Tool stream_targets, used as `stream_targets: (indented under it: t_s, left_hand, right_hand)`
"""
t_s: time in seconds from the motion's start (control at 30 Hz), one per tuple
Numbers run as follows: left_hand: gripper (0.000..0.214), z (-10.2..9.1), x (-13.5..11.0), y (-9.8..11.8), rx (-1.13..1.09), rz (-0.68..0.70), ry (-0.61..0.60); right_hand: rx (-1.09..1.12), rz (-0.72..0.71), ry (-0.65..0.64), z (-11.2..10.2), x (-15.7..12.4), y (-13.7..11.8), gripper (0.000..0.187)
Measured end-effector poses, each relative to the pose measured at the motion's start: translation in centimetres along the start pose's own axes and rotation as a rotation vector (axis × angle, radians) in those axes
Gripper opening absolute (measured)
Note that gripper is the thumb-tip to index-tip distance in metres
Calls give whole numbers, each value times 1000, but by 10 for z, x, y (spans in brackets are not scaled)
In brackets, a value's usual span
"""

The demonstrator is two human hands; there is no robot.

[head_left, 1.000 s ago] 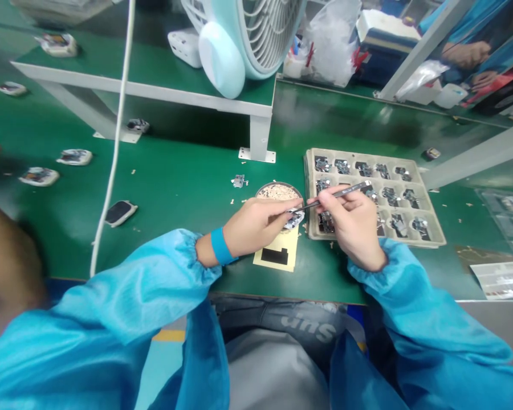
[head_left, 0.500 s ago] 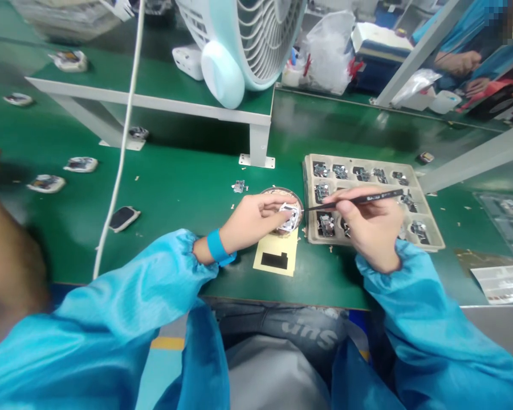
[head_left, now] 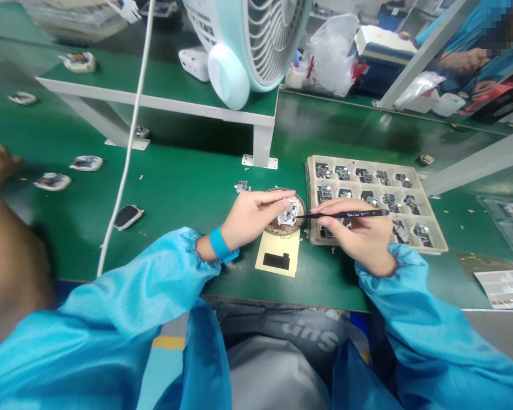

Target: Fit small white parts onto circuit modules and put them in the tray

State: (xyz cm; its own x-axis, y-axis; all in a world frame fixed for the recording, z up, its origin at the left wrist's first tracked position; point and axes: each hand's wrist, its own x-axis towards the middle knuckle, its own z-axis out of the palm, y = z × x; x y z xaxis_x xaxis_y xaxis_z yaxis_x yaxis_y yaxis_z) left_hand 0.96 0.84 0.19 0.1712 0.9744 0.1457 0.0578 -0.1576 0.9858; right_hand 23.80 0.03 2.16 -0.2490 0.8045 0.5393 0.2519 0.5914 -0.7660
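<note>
Head view: tweezers leveller than before

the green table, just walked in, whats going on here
Someone is handling a small white piece over a round dish. The left hand holds the piece, while the right hand grips a slim black tool with its tip at the piece's edge; whether it touches is too small to tell. A tray of small electronic parts sits to the right, partly behind the right hand. Yellow paper bearing a black shape lies nearest the person.
</note>
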Motion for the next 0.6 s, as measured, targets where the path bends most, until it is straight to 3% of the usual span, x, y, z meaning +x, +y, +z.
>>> stream_targets:
  t_s: [0.13,0.33,0.4,0.47,0.53,0.6]
  left_hand:
    - [29,-2,3,1,21,-35,25]
    - [34,-7,7,2,-73,-138,-2]
    - [34,-8,9,2,-114,-166,11]
    - [36,-9,10,2,-191,-185,13]
    - [48,-10,12,2,-276,-190,-5]
    - [59,-10,12,1,-311,-166,-32]
  right_hand:
    - [81,140,1,-2,3,-1,5]
    - [211,310,-160,-20,15,11,21]
    - [226,271,-63,-29,18,17,22]
    - [188,178,122,-37,21,22,27]
    - [-3,91,239,-44,24,27,32]
    - [-321,55,193,-46,25,32,28]
